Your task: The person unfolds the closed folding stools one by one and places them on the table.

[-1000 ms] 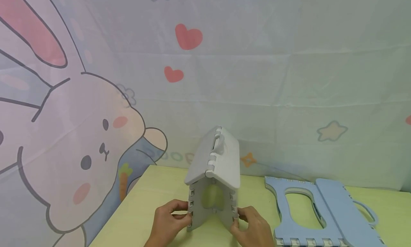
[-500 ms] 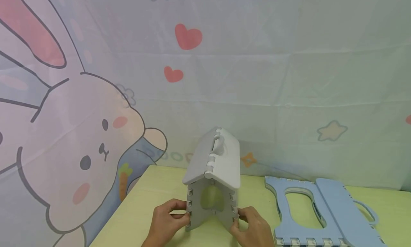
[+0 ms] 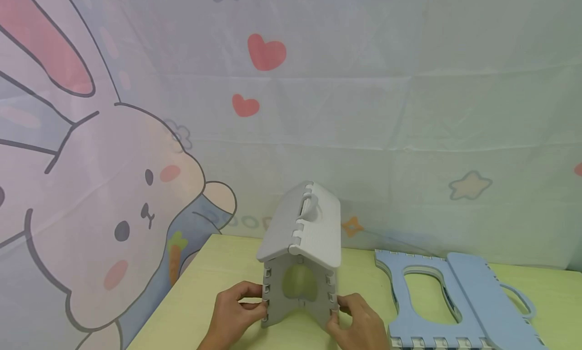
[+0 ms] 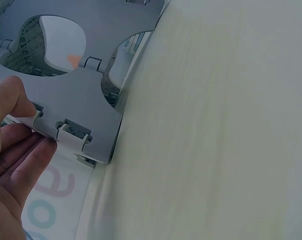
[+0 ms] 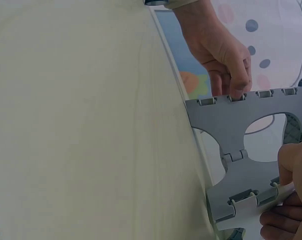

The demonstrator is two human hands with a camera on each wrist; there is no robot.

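Observation:
A grey-white folding step stool (image 3: 320, 229) stands partly unfolded, its two top halves sloping like a roof with a strap handle at the ridge. Its hinged end panel (image 5: 231, 122) is creased inward, with an oval cutout in the middle. My left hand (image 3: 238, 309) pinches the lower left hinged edge between thumb and fingers. At the lower right hinged edge, my right hand (image 3: 359, 319) pinches likewise. In the left wrist view, the left fingers (image 4: 28, 167) lie behind the edge with the thumb in front. The right wrist view shows both hands on opposite edges.
A light blue folding stool (image 3: 473, 289) lies folded flat to the right, its loop handle pointing right. Both stools are on a table with a pale yellow-green cover (image 3: 182, 319). Behind hangs a cloth backdrop (image 3: 341, 112) printed with a rabbit and hearts.
The grey-white stool's sides have spread a little wider and its end panel has flattened slightly. My left hand has shifted a bit to the left with its edge; the right hand stays nearly in place.

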